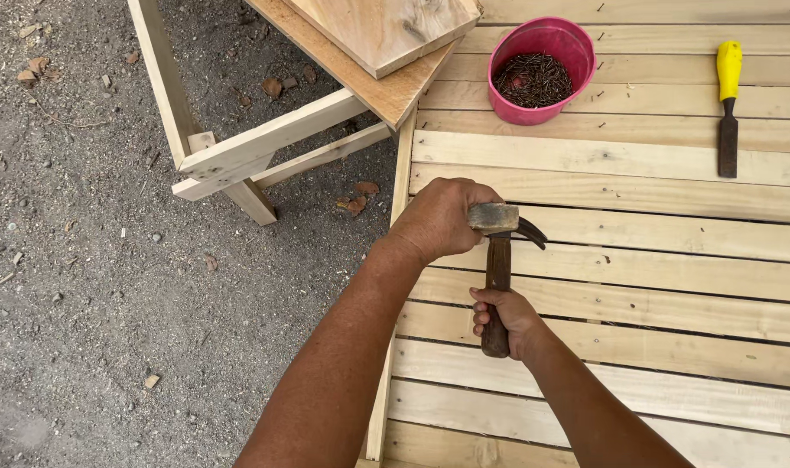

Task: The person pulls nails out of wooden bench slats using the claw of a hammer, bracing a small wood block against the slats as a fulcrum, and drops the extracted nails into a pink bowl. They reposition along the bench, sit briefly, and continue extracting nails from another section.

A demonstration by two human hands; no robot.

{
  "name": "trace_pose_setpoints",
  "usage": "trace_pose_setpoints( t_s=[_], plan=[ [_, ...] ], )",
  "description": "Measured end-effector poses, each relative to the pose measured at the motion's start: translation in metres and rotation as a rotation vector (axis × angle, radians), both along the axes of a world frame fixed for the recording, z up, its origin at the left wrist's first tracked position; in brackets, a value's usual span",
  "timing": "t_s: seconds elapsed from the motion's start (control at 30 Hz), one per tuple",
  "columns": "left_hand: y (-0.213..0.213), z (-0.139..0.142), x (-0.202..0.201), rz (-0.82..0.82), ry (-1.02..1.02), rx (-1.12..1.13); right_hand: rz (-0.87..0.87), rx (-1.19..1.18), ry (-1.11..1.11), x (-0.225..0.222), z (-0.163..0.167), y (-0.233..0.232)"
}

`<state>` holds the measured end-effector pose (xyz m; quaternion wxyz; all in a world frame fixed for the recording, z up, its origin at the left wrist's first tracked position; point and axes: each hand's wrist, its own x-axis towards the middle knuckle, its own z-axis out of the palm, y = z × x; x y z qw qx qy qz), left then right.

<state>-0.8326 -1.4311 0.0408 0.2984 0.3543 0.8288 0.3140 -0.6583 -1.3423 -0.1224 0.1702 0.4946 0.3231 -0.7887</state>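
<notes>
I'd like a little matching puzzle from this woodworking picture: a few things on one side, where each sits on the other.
1. hammer
2. pink bowl
3. chisel
4. stacked boards

a. far right on the slats, yellow handle
b. full of dark nails
c. gripped in the right hand
d. top, on a wooden frame

Pairs: 1-c, 2-b, 3-a, 4-d

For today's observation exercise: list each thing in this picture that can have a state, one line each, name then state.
left hand: closed, resting on the slats beside the hammer head.
right hand: gripping the hammer handle.
claw hammer: held, head close to the left hand, claw pointing right.
pink bowl: upright, holding many nails.
chisel: lying flat, untouched, yellow handle away from the person.
slatted panel: lying flat.
</notes>
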Motion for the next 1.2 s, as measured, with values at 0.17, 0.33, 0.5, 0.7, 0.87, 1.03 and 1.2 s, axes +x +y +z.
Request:
trace_pose_setpoints(
  t_s=[0.17, 0.33, 0.5, 0.7, 0.87, 1.03, 1.2],
  plan=[
    [-0.039, 0.001, -0.034, 0.273, -0.231, 0.031, 0.065, 0.093, 0.007, 0.026, 0.006, 0.030],
    [-0.054, 0.009, -0.025, 0.255, -0.160, 0.058, 0.055, 0.186, -0.035, 0.050, 0.005, 0.027],
    [-0.033, 0.029, 0.019, 0.041, 0.011, 0.080, 0.187, 0.406, -0.102, 0.058, -0.005, 0.017],
    [-0.065, 0.058, -0.010, 0.216, -0.145, 0.024, 0.164, 0.343, -0.056, 0.061, -0.013, 0.021],
    [-0.080, 0.048, -0.006, 0.232, -0.086, -0.060, 0.137, 0.352, -0.067, 0.059, -0.013, 0.016],
    [-0.088, 0.039, -0.003, 0.249, -0.019, -0.034, 0.163, 0.363, -0.088, 0.056, -0.004, 0.015],
    [-0.086, 0.043, -0.014, 0.294, -0.139, -0.050, 0.215, 0.406, -0.130, 0.054, 0.001, 0.013]
  ],
)
